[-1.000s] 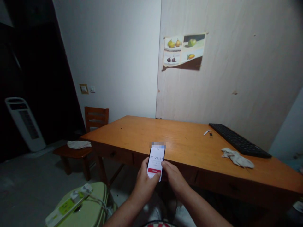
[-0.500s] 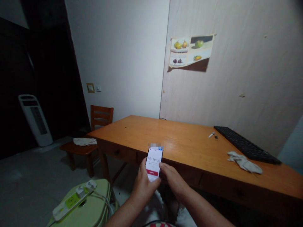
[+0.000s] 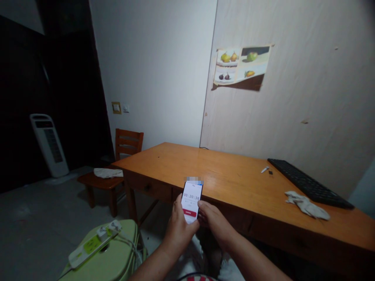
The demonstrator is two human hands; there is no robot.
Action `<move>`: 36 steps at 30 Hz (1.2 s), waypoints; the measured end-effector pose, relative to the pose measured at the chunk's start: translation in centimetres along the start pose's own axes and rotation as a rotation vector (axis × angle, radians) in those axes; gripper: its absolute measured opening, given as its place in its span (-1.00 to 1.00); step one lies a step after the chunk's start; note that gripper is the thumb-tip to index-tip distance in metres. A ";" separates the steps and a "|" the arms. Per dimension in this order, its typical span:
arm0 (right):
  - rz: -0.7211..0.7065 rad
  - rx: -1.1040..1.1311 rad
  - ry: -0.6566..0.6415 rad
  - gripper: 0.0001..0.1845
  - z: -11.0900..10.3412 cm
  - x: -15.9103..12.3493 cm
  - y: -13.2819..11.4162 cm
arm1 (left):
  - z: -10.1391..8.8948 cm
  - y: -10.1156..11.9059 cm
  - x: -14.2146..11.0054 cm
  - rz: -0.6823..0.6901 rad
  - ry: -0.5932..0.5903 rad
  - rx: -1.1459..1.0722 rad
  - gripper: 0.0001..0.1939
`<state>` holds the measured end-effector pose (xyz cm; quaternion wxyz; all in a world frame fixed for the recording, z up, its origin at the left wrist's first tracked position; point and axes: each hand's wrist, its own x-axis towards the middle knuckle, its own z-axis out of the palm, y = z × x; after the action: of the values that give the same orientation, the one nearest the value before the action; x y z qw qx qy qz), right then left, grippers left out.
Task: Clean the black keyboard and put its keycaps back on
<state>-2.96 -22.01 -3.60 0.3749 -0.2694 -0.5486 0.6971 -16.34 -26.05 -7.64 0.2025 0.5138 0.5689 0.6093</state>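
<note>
A smartphone point(image 3: 191, 201) with a lit white screen is held upright in front of the table's near edge. Its screen reads 00:20:38, with a red button below. My left hand point(image 3: 180, 224) wraps round the phone's left side and lower end, the thumb across its bottom. My right hand point(image 3: 215, 220) grips the right side, its thumb at the screen's edge and its other fingers hidden behind. Beyond both hands spreads the wooden table point(image 3: 187, 164).
On the table's right lie a black keyboard point(image 3: 307, 183), a crumpled whitish cloth point(image 3: 307, 205), and a small white item point(image 3: 265, 169). At lower left, a power strip point(image 3: 93, 244) rests on a green stool point(image 3: 117, 261). A wooden chair point(image 3: 129, 142) stands behind the table's left end.
The timer on the phone has gone from 00:20:37 to 00:20:38. The room has shifted slightly rightward in view; both hands keep their hold on the phone.
</note>
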 end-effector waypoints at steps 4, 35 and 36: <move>-0.018 0.002 -0.032 -0.44 -0.2 0.2 0.3 | 0.1 -0.2 0.1 0.025 -0.021 0.133 -0.11; 0.097 -0.242 0.107 -0.24 0.4 0.8 0.7 | -5.8 -9.7 -3.3 -0.063 0.264 0.568 -0.05; 0.088 -0.248 0.104 -0.26 0.3 0.9 0.7 | -6.3 -10.6 -3.4 -0.091 0.285 0.593 -0.05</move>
<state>-3.86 -21.56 -4.22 0.3357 -0.3732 -0.5979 0.6249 -23.96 -29.04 -17.42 -0.0105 0.4342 0.7664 0.4733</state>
